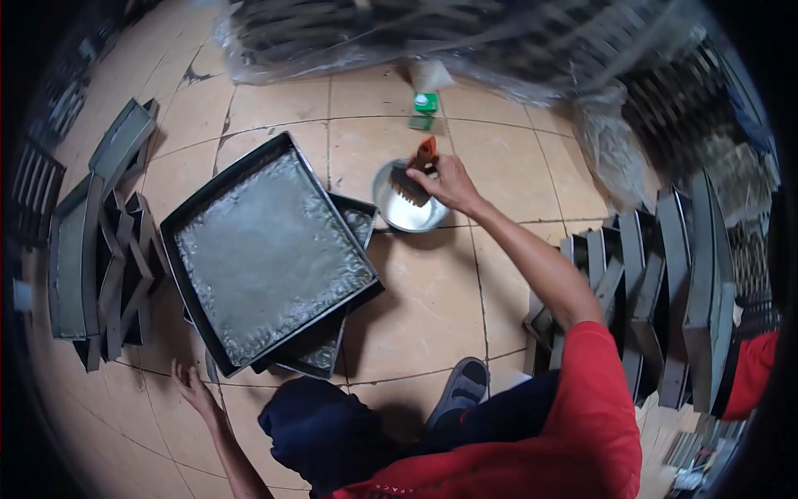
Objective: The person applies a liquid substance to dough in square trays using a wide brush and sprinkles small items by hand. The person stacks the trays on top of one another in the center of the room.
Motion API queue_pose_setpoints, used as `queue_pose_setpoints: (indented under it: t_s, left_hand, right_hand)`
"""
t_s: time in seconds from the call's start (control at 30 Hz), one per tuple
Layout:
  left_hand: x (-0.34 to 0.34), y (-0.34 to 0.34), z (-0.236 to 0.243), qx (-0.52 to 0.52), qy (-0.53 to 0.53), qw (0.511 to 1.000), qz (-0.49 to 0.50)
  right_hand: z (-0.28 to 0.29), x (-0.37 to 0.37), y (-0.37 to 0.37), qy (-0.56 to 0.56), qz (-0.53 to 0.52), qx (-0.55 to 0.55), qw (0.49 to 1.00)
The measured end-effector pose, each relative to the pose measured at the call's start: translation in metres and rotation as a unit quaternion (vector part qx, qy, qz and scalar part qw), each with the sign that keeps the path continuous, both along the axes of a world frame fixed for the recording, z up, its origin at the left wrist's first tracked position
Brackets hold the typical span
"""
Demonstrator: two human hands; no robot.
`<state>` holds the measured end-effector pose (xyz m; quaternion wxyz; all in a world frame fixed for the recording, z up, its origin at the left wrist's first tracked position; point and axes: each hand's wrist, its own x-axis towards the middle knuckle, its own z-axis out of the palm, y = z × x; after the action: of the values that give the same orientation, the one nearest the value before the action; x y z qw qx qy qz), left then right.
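Observation:
My right hand grips a wide brush with an orange-tipped handle, its bristles over or in a round metal bowl of white substance. My left hand is open, low at the left, just outside the lower corner of a square metal pan. The pan has a wet-looking grey interior with shiny mottled edges and rests on other similar pans, set askew beneath it and partly hidden. All of these are on the tan tiled floor.
Metal pans stand in staggered piles at my left and right. Plastic sheeting covers stacked slatted items at the back and right. Small green boxes lie beyond the bowl. Red cloth shows at the right rim. My sandalled foot is below the pans.

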<state>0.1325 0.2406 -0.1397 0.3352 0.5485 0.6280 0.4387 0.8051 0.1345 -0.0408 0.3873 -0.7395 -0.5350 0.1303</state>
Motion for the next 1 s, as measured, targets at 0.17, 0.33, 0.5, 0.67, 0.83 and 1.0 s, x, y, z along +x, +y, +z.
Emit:
queue_pose_setpoints:
  t_s: [0.17,0.33,0.5,0.67,0.83,1.0]
  left_hand:
    - [0.028,-0.029,-0.017,-0.083,-0.032,0.996,-0.02]
    - [0.06,0.01,-0.003,-0.105,-0.03,0.987,-0.121]
    - [0.017,0.029,-0.067,-0.108,0.067,0.984,-0.125]
    - [0.048,0.015,-0.037,-0.137,0.086,0.968,-0.19]
    - [0.056,0.039,0.001,-0.059,0.017,0.986,-0.156]
    - [0.053,0.074,-0.016,-0.024,0.024,0.988,-0.153]
  right_hand:
    - [-0.104,0.027,0.01,-0.122,-0.164,-0.082,0.976]
    - [-0.159,0.015,0.018,-0.116,-0.25,-0.088,0.957]
    - [-0.154,-0.034,0.028,-0.014,-0.297,0.076,0.952]
    - [-0.143,-0.039,0.003,-0.082,-0.362,0.016,0.928]
    - [-0.116,-0.053,0.004,0.0,-0.449,0.152,0.88]
    - [-0.063,-0.133,0.037,0.295,-0.277,0.299,0.864]
